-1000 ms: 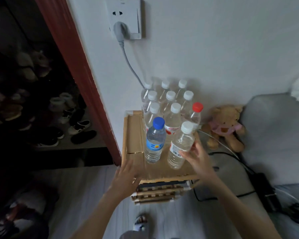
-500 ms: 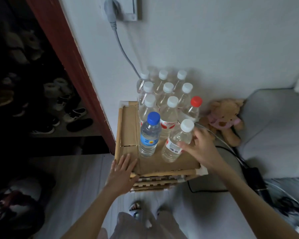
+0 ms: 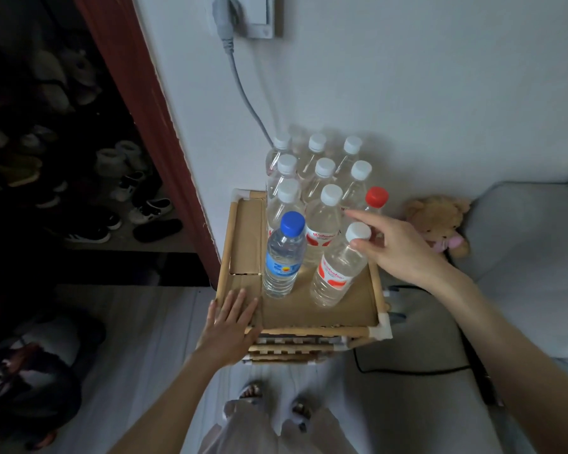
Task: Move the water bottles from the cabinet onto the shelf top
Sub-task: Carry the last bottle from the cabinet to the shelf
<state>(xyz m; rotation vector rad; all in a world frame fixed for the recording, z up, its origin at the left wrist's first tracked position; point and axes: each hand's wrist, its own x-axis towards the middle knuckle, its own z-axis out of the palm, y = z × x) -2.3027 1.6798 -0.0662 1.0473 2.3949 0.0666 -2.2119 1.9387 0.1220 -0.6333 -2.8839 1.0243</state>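
Right hand (image 3: 404, 247) has slid up from the body of the clear white-capped water bottle (image 3: 340, 267) to pinch its neck; bottle now stands on the wooden shelf top (image 3: 315, 309), placement nearly done. Left hand (image 3: 232, 322) stays flat and relaxed on the shelf's front edge.

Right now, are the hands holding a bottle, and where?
The right hand touches the front white-capped bottle at its neck, under the cap; a firm grip can't be told. The left hand rests flat on the shelf top.

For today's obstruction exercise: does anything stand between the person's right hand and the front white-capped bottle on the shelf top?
Nothing visible does. The right hand already touches the front white-capped bottle near its cap, thumb at the neck. The blue-capped bottle stands apart on its other side, and the left hand rests on the shelf top front edge.
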